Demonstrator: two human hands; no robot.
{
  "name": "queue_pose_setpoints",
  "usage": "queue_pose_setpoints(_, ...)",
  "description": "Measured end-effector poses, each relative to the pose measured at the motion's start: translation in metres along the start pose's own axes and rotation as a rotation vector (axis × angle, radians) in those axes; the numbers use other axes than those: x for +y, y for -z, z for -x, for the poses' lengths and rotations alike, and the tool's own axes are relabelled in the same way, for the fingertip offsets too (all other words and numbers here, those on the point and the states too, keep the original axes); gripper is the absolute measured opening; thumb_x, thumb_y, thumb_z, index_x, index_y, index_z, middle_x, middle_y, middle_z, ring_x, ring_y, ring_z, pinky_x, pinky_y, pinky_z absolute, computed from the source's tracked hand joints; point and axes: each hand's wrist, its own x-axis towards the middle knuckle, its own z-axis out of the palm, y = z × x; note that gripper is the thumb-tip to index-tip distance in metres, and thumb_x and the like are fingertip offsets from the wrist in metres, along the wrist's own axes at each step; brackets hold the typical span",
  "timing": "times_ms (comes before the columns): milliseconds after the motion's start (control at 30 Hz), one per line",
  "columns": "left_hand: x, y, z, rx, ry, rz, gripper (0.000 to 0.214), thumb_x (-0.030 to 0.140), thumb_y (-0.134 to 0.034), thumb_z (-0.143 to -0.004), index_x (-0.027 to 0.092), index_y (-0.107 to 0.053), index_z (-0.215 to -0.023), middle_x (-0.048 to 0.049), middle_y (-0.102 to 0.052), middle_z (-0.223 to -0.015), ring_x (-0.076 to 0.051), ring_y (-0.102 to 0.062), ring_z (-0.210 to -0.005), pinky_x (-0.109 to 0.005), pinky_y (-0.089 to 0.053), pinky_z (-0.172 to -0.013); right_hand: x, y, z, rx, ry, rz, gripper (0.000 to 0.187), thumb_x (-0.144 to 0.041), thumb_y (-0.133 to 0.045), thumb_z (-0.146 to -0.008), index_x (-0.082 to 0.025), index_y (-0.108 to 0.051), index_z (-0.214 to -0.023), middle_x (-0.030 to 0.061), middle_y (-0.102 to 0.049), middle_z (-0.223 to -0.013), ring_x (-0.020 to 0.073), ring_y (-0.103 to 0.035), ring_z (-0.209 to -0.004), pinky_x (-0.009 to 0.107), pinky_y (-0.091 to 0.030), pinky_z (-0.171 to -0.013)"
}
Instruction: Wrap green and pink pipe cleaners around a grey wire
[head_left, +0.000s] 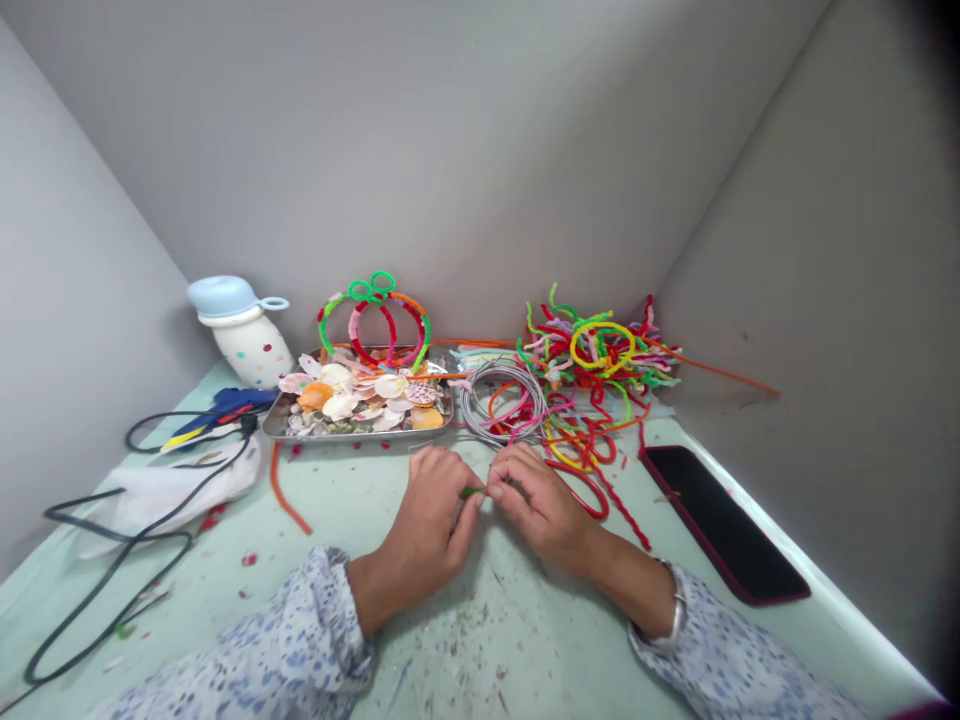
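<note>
My left hand (437,512) is closed, its thumb and forefinger pinching a short piece of green pipe cleaner (471,492). Close against it, my right hand (538,505) pinches with thumb and forefinger at the green piece's right end; most of that end is hidden by the fingertips. Both hands are over the pale green table cover (360,510). Just beyond my right hand lie a coil of grey wire (480,425) and a tangle of red, pink and yellow pipe cleaners (600,440).
A metal tray (360,436) of seashells holds rings wrapped in coloured pipe cleaner (352,345). Behind on the left stands a white bottle (259,350). Pliers (202,428), a plastic bag (180,490) and a black cable (135,540) lie left; a phone (724,520) lies right.
</note>
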Motion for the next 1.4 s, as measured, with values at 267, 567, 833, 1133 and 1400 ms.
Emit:
queue_pose_setpoints(267,0.0002,-0.0003,-0.0001,0.004,0.022,0.007,0.008,0.018,-0.041,-0.089,0.02,-0.048,-0.086,-0.0041,-0.051,-0.083,-0.021,-0.045,-0.083,-0.039,-0.036,-0.081,0.0013,0.0008,0.0008,0.019,0.009,0.022,0.016,-0.026,-0.047,-0.094,-0.021,-0.054,-0.081,0.002,-0.056,-0.082,0.0187,-0.05,-0.084,0.035,-0.038,-0.078)
queue_pose_setpoints(567,0.0001,-0.0008,0.0002,-0.001,0.028,0.006,0.008,0.017,-0.042,-0.089,0.019,-0.05,-0.087,-0.0041,-0.052,-0.083,-0.021,-0.045,-0.084,-0.039,-0.036,-0.081,0.0017,0.0005,0.0012,0.02,-0.001,0.032,0.017,-0.026,-0.049,-0.094,-0.02,-0.054,-0.079,0.0018,-0.057,-0.081,0.0184,-0.05,-0.084,0.035,-0.038,-0.077)
queue_pose_setpoints(833,0.0002,-0.0019,0.0004,-0.006,0.048,0.029,0.008,0.018,-0.043,-0.089,0.019,-0.05,-0.085,-0.0038,-0.053,-0.082,-0.02,-0.046,-0.083,-0.038,-0.036,-0.08,0.0043,-0.0005,0.0014,0.002,-0.022,0.005,0.019,-0.026,-0.048,-0.095,-0.02,-0.052,-0.077,0.0017,-0.056,-0.081,0.0179,-0.05,-0.083,0.034,-0.039,-0.077)
queue_pose_setpoints(1133,-0.0021,-0.0027,0.0004,-0.013,0.103,0.064,0.01,0.019,-0.043,-0.09,0.019,-0.054,-0.09,-0.0045,-0.058,-0.087,-0.021,-0.048,-0.085,-0.037,-0.036,-0.08,0.0049,-0.0031,0.001,0.07,-0.033,0.072,0.015,-0.025,-0.054,-0.092,-0.02,-0.056,-0.077,0.0008,-0.058,-0.079,0.0179,-0.052,-0.083,0.035,-0.039,-0.079)
queue_pose_setpoints(1400,-0.0015,-0.0035,0.0005,-0.017,0.102,0.053,0.012,0.02,-0.043,-0.09,0.019,-0.055,-0.092,-0.0052,-0.06,-0.088,-0.022,-0.049,-0.086,-0.039,-0.037,-0.082,0.0069,-0.0038,0.0005,0.056,-0.031,0.029,0.015,-0.022,-0.053,-0.091,-0.02,-0.055,-0.076,0.0015,-0.057,-0.078,0.0185,-0.052,-0.082,0.034,-0.041,-0.076)
